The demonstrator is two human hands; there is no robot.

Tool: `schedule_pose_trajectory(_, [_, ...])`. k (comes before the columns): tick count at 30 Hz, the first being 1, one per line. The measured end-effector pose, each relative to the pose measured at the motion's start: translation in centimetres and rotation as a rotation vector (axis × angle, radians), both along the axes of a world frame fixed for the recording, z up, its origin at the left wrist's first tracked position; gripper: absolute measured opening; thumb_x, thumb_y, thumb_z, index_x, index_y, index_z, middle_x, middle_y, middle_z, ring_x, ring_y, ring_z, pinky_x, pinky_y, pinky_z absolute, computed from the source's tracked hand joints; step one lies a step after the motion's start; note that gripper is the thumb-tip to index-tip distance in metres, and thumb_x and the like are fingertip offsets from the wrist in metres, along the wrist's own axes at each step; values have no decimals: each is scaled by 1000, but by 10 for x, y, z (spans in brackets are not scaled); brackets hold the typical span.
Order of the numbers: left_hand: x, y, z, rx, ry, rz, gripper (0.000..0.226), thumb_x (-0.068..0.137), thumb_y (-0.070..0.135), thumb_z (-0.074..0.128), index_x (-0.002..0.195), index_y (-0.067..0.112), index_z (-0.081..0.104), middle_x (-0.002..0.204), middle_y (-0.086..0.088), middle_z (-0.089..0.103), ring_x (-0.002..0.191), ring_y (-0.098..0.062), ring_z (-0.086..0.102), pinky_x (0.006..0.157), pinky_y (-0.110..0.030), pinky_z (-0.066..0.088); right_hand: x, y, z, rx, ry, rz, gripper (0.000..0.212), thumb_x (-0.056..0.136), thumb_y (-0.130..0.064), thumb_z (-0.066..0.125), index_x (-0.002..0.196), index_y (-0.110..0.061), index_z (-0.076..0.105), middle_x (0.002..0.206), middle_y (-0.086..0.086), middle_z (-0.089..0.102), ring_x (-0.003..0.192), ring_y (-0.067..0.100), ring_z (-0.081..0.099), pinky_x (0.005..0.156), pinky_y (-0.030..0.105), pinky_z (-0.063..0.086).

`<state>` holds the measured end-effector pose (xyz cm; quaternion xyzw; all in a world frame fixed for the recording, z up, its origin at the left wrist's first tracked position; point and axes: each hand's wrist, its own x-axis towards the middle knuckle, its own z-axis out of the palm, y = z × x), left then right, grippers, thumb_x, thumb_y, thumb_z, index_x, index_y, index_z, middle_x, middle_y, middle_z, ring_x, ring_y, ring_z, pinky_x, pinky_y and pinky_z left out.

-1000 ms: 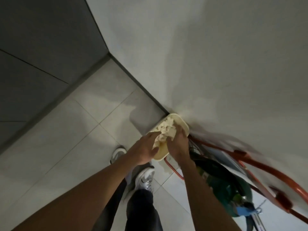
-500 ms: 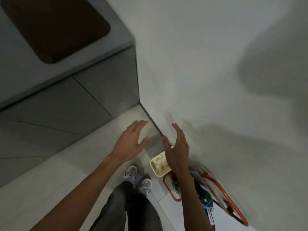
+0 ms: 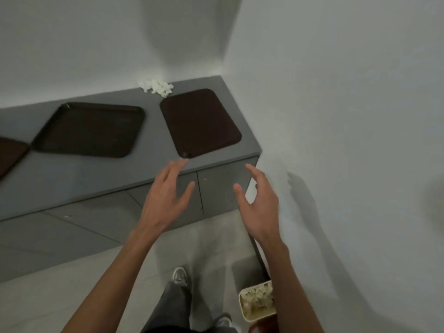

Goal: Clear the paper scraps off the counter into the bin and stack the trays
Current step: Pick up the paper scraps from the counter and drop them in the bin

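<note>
A second ago both hands were down at the bin (image 3: 259, 316), pushing paper in. Now they have come up empty in front of the counter (image 3: 96, 174). The left hand (image 3: 165, 200) and right hand (image 3: 260, 207) hang with fingers spread and relaxed, the left fingertips close to the front edge. The bin sits on the floor by the wall with scraps inside, partly behind the right forearm. More paper scraps (image 3: 157, 87) lie heaped at the counter's back edge, just behind the right-end tray (image 3: 200, 122). The middle tray (image 3: 91, 129) lies apart from it. A third tray (image 3: 9, 152) meets the middle one corner to corner, whether touching I cannot tell.
</note>
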<state>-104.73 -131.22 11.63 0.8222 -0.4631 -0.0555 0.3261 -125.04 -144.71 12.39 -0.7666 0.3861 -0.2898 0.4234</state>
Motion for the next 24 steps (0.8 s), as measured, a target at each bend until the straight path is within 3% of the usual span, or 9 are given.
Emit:
schedule_pose_trajectory(3, [34,6,14,-47,-13,73,54,101,33,62,151,27,43,151,3,51,140,-16,47,115,-33,40,45,-7,15,-31,-32,61,53,104,-35,65,154,-32,47,154,-17,51,143,-2,43,122,28,37])
schedule_pose_trajectory(8, [107,10,13,-74,-5,154,47,97,22,67,142,21,54,139,-4,61,127,-22,58,109,-37,46,124,-11,19,-43,-35,161,51,104,-31,65,152,-33,49,158,-16,48,146,1,43,123,36,38])
schedule_pose_trajectory(13, [190,8,-10,23,18,169,35,95,23,68,130,18,65,128,-3,68,118,-23,65,104,-38,51,194,-15,6,-56,13,160,47,103,-30,67,148,-29,54,151,-14,54,140,5,51,118,38,45])
schedule_pose_trajectory(19, [274,-15,-28,132,54,131,29,94,23,69,122,21,67,112,-2,69,101,-24,68,87,-42,57,274,-39,-11,-45,150,184,46,101,-31,69,145,-31,55,142,-13,58,127,4,56,103,24,48])
schedule_pose_trajectory(24, [336,-51,-44,221,101,119,23,100,36,56,123,34,60,116,9,63,102,-14,63,85,-45,58,340,-85,-30,-69,222,230,40,100,-31,71,138,-32,58,130,-12,63,120,5,59,103,31,54])
